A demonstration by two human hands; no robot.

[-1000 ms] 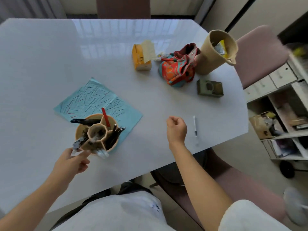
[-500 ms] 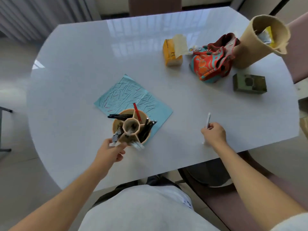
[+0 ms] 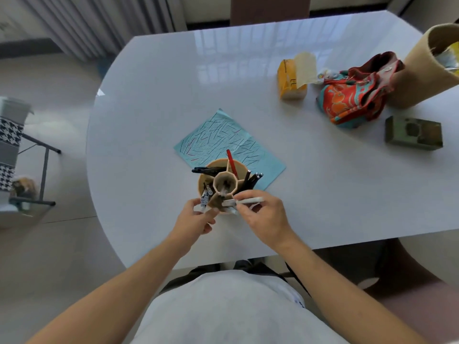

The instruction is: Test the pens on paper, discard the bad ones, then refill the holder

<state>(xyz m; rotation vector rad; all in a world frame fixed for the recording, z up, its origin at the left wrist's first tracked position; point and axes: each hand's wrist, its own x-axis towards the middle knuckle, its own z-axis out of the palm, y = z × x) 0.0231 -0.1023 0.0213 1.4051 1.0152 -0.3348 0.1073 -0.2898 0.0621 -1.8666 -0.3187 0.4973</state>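
A tan pen holder with honeycomb cells stands on the near corner of a blue paper covered in test strokes. Black pens, a red pen and patterned pens stick out of it. My left hand grips the holder's near-left side. My right hand holds a white pen lying level at the holder's near rim, tip pointing left toward the cells.
On the white table, far right, sit a yellow box, a red patterned pouch, a tan woven bin and a green box. The table's near edge is just below my hands.
My right hand picked up the white pen from the table on the right and brought it left to the holder. My left hand stays on the holder. The camera turned left.
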